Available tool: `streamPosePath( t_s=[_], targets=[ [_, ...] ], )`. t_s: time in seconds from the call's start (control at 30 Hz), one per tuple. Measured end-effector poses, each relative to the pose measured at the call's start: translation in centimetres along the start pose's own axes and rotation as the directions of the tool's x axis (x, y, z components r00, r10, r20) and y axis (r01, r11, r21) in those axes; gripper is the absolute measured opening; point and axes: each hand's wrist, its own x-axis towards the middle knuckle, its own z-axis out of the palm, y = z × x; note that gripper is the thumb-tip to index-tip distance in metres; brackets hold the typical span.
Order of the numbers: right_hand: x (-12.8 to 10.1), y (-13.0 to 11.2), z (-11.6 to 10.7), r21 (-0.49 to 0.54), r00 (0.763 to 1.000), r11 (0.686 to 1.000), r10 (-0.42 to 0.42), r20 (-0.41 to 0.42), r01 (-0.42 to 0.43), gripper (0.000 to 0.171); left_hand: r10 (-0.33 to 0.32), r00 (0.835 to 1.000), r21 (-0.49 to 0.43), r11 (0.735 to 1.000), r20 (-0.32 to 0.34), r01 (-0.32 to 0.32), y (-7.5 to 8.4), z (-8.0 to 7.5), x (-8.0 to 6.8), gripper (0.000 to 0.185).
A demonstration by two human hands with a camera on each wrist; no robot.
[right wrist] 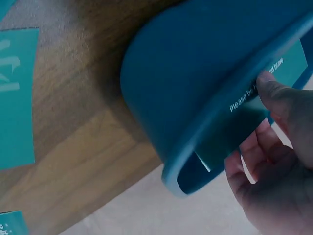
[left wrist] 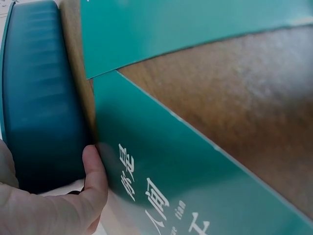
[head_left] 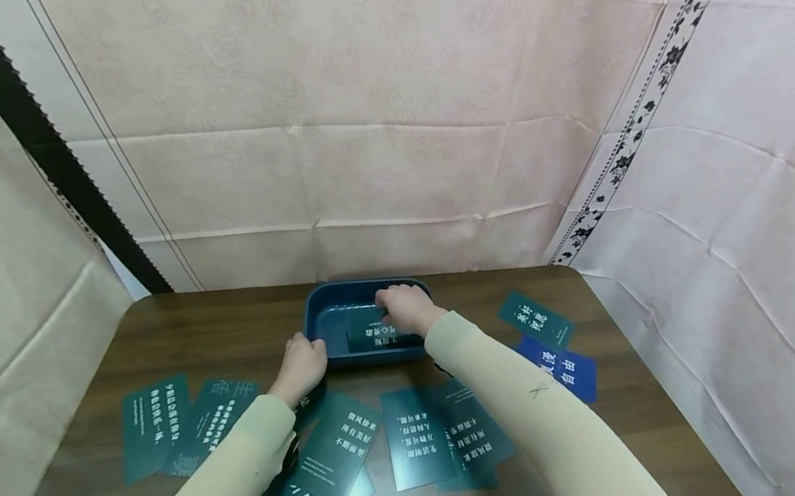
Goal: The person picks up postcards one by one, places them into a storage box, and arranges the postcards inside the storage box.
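A dark blue rectangular plastic tray [head_left: 330, 325] sits at the table's back edge. My left hand [head_left: 301, 367] grips its near left corner; in the left wrist view the thumb [left wrist: 94, 169] lies along the outer wall. Inside the tray is a dark green card [head_left: 366, 329] with white lettering. My right hand [head_left: 408, 309] reaches over the tray's right side and pinches this card, thumb [right wrist: 271, 90] on its printed face and the other fingers at its far edge.
Several green printed cards lie on the wooden table: a pair at left [head_left: 156, 423], overlapping ones under my left forearm [head_left: 339, 447], more in the middle [head_left: 417, 438]. At right are a green card [head_left: 536, 320] and blue cards [head_left: 576, 375]. Cloth walls [head_left: 373, 161] enclose the table.
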Motion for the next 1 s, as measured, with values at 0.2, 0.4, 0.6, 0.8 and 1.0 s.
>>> streamPosePath(
  t_s=[0.2,0.4,0.6,0.8,1.0],
  targets=[
    [0.2,-0.2,0.9,-0.033,0.999,0.999,0.039,-0.024,-0.04,0.038,0.004,1.0,0.006,1.0,-0.008,-0.004,0.2,0.1,-0.1,0.059],
    [0.5,-0.1,1.8,-0.057,0.998,0.997,0.051,-0.024,-0.052,0.04,0.001,1.0,0.007,1.0,-0.013,0.0,0.3,0.1,-0.1,0.059],
    [0.8,-0.3,2.4,-0.086,0.999,0.995,0.054,-0.009,-0.054,0.039,0.004,1.0,0.022,1.0,-0.027,-0.004,0.3,0.1,0.0,0.059],
    [1.7,0.0,3.5,-0.104,0.997,0.993,0.067,0.033,-0.063,0.039,0.008,1.0,0.04,0.999,-0.026,-0.007,0.4,-0.1,-0.1,0.058],
    [2.3,0.5,4.5,-0.106,0.995,0.991,0.084,0.053,-0.078,0.037,0.011,1.0,0.04,0.999,-0.008,-0.011,0.5,-0.1,-0.2,0.06]
  ],
)
